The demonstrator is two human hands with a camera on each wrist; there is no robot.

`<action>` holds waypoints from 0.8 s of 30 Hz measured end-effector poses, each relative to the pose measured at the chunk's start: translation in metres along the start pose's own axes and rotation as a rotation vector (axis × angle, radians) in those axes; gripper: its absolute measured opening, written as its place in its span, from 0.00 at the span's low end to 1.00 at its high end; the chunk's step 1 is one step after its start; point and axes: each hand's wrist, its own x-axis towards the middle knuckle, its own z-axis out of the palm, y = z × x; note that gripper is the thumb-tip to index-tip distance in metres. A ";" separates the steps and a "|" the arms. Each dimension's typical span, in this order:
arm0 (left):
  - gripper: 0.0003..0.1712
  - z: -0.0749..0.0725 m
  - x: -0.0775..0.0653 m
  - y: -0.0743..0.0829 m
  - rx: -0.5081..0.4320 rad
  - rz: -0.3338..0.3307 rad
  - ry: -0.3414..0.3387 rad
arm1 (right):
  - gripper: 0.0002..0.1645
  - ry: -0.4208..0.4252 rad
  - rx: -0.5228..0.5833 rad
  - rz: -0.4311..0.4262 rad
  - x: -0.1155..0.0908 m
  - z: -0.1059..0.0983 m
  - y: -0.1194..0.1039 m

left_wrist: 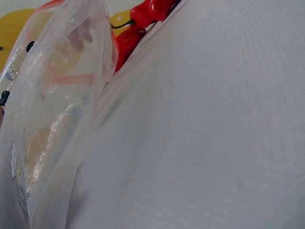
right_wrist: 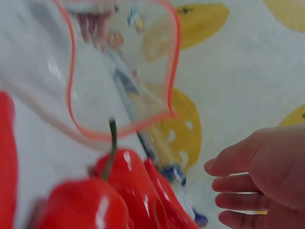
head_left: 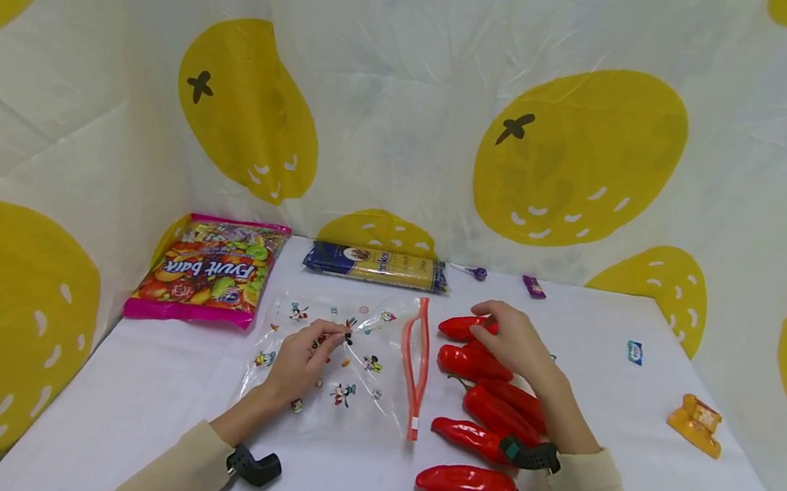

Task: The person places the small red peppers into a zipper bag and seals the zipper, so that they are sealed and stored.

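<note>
A clear zip bag with cartoon prints lies on the table, its red-edged mouth gaping toward the right. My left hand pinches the bag's upper layer between thumb and fingers and lifts it. In the left wrist view the raised plastic fills the left side. Several glossy red peppers form a column just right of the bag mouth. Over the farthest pepper is my right hand, its fingers loosely bent. The right wrist view shows the fingers extended with nothing between them, apart from the nearer peppers.
A bag of fruit candy lies at the back left, beside a pack of spaghetti. Behind the peppers are a lollipop and a purple wrapped sweet. A small blue-green packet and an orange packet lie at right.
</note>
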 end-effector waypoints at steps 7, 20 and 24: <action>0.12 -0.001 0.000 -0.001 -0.032 -0.004 -0.015 | 0.24 -0.014 -0.075 0.019 0.021 -0.010 0.042; 0.13 0.002 -0.001 -0.004 -0.028 -0.010 -0.011 | 0.30 -0.184 -0.050 0.079 0.036 -0.006 0.071; 0.13 0.001 -0.001 -0.003 -0.027 -0.023 -0.022 | 0.29 -0.159 -0.060 0.088 0.036 -0.004 0.074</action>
